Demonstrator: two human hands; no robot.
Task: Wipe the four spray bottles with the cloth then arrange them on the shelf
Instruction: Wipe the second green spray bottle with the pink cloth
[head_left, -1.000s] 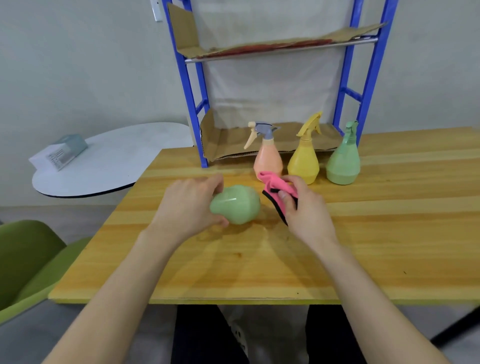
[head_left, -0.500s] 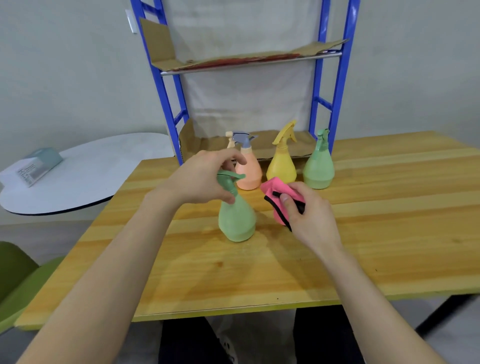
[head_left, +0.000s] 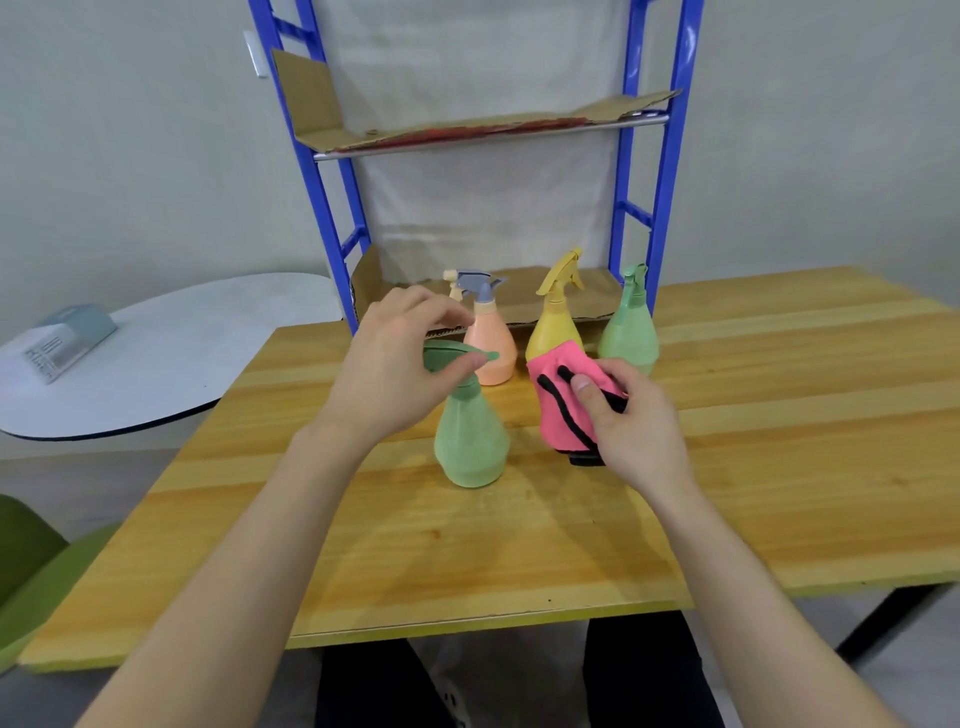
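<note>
Green bottle (head_left: 470, 441) stands upright mid worktop (head_left: 779, 467), L hand (head_left: 395, 374) pinching its spray head w/ thumb & fingers. R hand (head_left: 634, 421) is just beside it, gripping the bunched cloth (head_left: 563, 410), which isn't touching the bottle. Other 3, orange (head_left: 491, 348), yellow (head_left: 553, 330) & 2nd green (head_left: 628, 332), sit in a row behind, by the shelf (head_left: 670, 156). Risks, imo: held only at the top, it could tip when the cloth pushes its side; a squeezed trigger might spray; a wide sweep may knock the row behind.

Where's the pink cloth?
In the head view, the pink cloth is in the right hand, right of the near green bottle, in front of the yellow bottle.
</note>
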